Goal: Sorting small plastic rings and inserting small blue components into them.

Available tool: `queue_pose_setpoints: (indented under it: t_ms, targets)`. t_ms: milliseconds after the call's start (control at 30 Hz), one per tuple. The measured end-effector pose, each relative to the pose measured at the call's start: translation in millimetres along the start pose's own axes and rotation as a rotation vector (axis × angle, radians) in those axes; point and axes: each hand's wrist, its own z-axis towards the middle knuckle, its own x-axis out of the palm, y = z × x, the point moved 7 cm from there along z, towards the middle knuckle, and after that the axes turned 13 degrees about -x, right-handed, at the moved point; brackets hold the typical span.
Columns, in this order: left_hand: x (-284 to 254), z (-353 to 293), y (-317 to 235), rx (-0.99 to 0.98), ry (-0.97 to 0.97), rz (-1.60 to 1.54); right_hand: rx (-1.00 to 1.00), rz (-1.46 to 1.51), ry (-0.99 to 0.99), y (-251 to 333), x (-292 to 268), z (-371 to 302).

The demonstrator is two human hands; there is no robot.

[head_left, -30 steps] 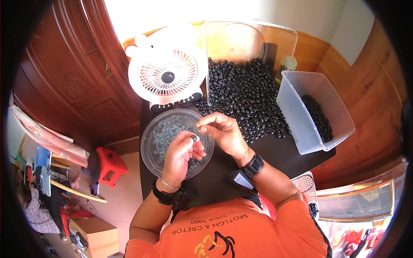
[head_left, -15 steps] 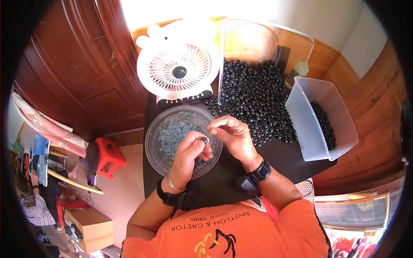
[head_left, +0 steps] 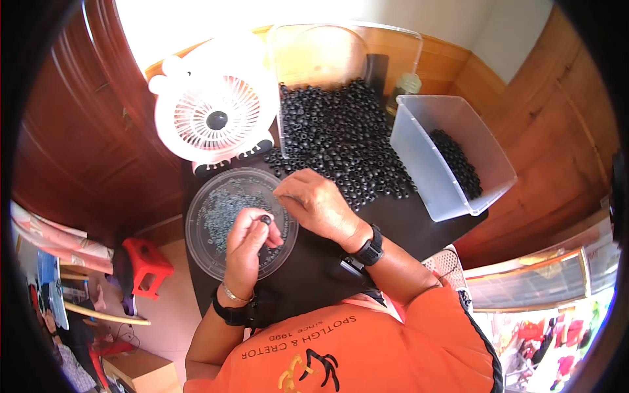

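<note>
- Left hand (head_left: 244, 241): the thumb and fingers are pinching a black bead (head_left: 265, 220), its hole partly showing; the other fingers are curling loosely beneath
- Black bead: it is sitting at the fingertips, above the right part of the round tub (head_left: 199, 252) and well apart from the black pile
- Right hand (head_left: 319, 204): it is hovering with its back upward and its fingers bending toward the tub's right rim, near the left hand but apart from it; the fingertips are partly hiding, so I cannot tell whether they are meeting or gripping anything
- Round tub: it is standing on the dark table (head_left: 409, 226) and is holding many small blue-grey pieces (head_left: 223, 206)
- Bead pile (head_left: 334, 137): black beads are lying loose across the table beyond the right hand, with some spreading toward the tub
- Clear box (head_left: 420, 49): its edges are rising around the back of the pile
- Frosted bin (head_left: 422, 167): it is standing right of the pile and is containing more black beads (head_left: 457, 164)
- White fan (head_left: 216, 121): it is standing just beyond the tub, left of the pile
</note>
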Motion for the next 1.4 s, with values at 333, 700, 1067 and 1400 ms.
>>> queue_pose_setpoints:
  t_ms: [333, 700, 1067, 1400]
  targets:
    - [-2.6, -2.4, -1.0, -0.034, -0.013, -0.042, 0.475, -0.312, 0.006, -33.6, -116.0, -76.6]
    - [1.7, -7.6, 5.7, -0.096, 0.046, -0.118, 0.548, -0.474, 0.178, -76.7, -89.8, -118.2]
    - [2.2, -6.5, 8.6, -0.141, 0.069, -0.168, 0.557, -0.545, 0.153, -74.3, -97.0, -109.3]
    - [8.1, -5.7, 10.2, -0.188, 0.106, -0.163, 0.697, 0.52, -0.135, -40.6, -47.7, -57.1]
